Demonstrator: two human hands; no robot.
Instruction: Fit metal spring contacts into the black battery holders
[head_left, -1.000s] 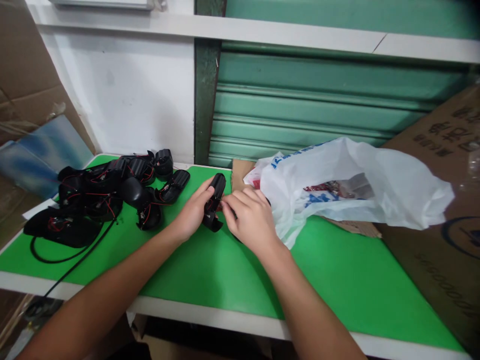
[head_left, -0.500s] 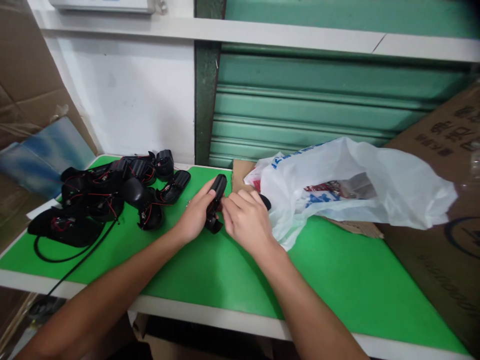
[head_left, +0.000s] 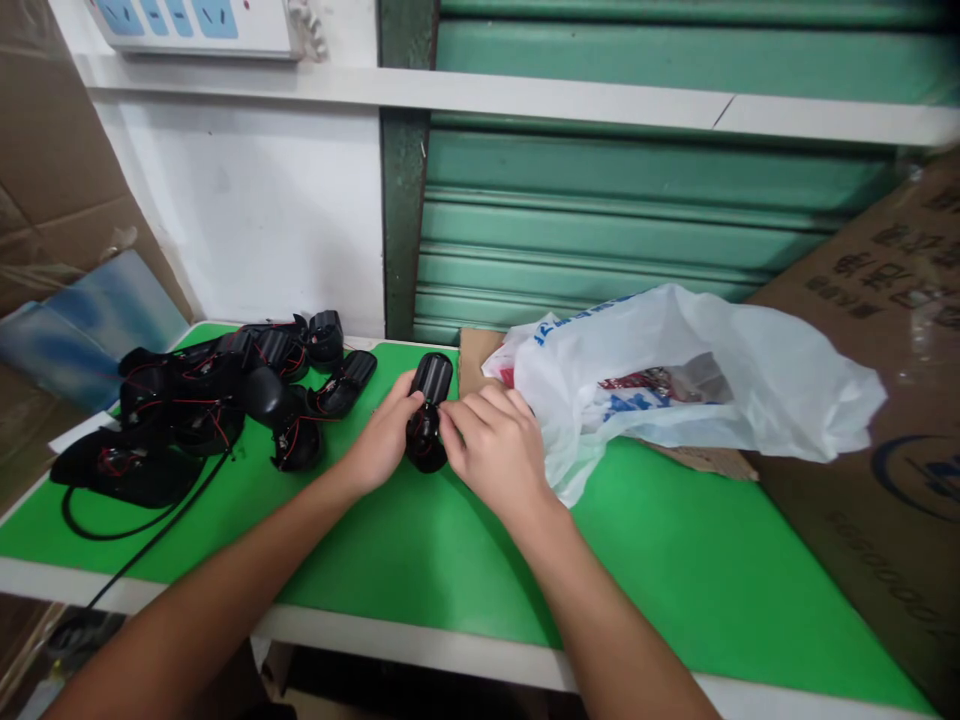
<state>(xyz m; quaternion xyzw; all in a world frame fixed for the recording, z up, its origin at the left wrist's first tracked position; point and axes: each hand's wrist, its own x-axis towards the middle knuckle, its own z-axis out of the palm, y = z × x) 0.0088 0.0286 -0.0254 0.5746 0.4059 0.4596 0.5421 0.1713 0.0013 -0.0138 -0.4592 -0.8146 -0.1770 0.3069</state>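
Observation:
My left hand (head_left: pixel 384 440) is closed around the left side of a black plastic housing (head_left: pixel 431 380), its thumb lying on the front. The housing stands tilted above the green tabletop, with a ribbed upper part and a rounded, glossy lower part. My right hand (head_left: pixel 495 440) is closed in a pinch at the housing's right edge, near its middle. What those fingertips grip is hidden. To the left lies a pile of similar black housings (head_left: pixel 266 395) with thin red and black wires showing.
A white plastic bag (head_left: pixel 720 350) with blue print and red items inside lies on flat cardboard (head_left: pixel 709 458) at right. A large carton (head_left: pixel 847 400) leans beyond it. A black cable (head_left: pixel 161 520) hangs over the front edge. A power strip (head_left: pixel 199 30) sits above the shelf.
The housing has turned in my left hand, so its front with the ribbed part now faces me. My right hand stays beside it. The view has tilted slightly upward.

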